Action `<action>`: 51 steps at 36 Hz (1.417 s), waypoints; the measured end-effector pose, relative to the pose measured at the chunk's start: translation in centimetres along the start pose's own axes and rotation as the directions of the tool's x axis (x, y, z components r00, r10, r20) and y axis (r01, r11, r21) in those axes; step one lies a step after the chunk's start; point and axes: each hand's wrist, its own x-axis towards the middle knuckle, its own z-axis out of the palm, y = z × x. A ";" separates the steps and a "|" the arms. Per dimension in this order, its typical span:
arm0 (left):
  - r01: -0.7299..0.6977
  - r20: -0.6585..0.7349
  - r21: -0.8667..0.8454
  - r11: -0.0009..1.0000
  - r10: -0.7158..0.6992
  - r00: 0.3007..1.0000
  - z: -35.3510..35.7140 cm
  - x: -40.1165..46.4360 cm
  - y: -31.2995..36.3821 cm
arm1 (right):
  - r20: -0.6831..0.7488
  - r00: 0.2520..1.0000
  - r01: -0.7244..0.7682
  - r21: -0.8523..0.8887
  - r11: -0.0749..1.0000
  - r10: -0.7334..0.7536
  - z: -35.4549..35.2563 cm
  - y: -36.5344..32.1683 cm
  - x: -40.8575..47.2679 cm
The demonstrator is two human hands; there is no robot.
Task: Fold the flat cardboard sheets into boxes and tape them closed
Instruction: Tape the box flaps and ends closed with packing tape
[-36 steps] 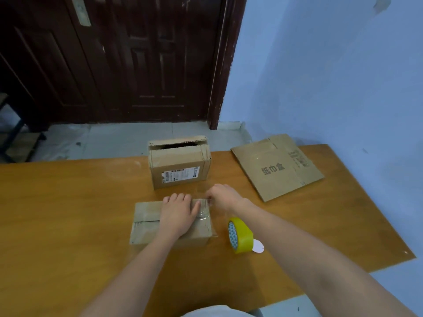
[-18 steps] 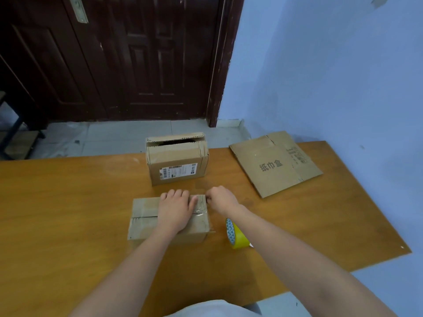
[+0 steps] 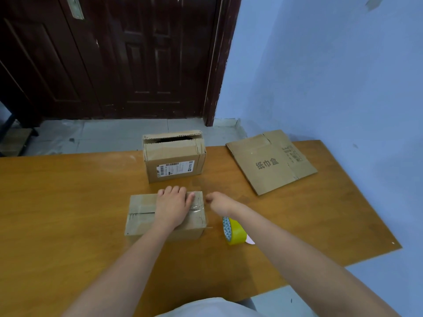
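Observation:
A small closed cardboard box (image 3: 142, 210) lies on the wooden table (image 3: 68, 202) in front of me, with clear tape wrinkled across the right part of its top. My left hand (image 3: 172, 208) rests flat on the box top, fingers straight. My right hand (image 3: 219, 202) hovers just right of the box's far right corner with its fingers curled; I see nothing in it. A yellow tape roll (image 3: 234, 231) stands on edge under my right wrist, a white tab at its end. A flat cardboard sheet (image 3: 270, 161) with printed characters lies at the far right.
A taller box (image 3: 175, 161) with a shipping label stands behind the small one, its top partly open. The table's right edge runs along a blue wall. A dark wooden door and grey floor lie beyond the far edge.
My right hand has drawn a little away from the box's right corner, which it touched before. My left hand stays pressed on the box top. The view has shifted slightly.

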 end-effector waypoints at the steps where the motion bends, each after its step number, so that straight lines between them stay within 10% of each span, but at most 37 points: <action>1: -0.001 0.000 -0.007 1.000 0.001 1.000 0.0 0.0 0.0 | -0.015 1.000 -0.015 0.046 0.999 0.016 0.1 -0.2 -0.1; 23: -0.001 0.012 -0.003 1.000 0.001 1.000 -0.2 -0.1 0.1 | -0.037 0.985 0.171 0.002 0.985 -0.171 3.6 1.8 -3.9; 31: 0.004 0.015 -0.012 1.000 -0.004 1.000 0.0 0.0 0.0 | 0.003 0.990 0.130 -0.382 0.915 -0.139 3.9 2.1 -5.7; 51: 0.006 0.014 -0.010 1.000 -0.005 1.000 0.2 0.1 0.0 | -0.247 0.924 0.094 -0.595 0.798 -0.292 5.6 2.7 -3.9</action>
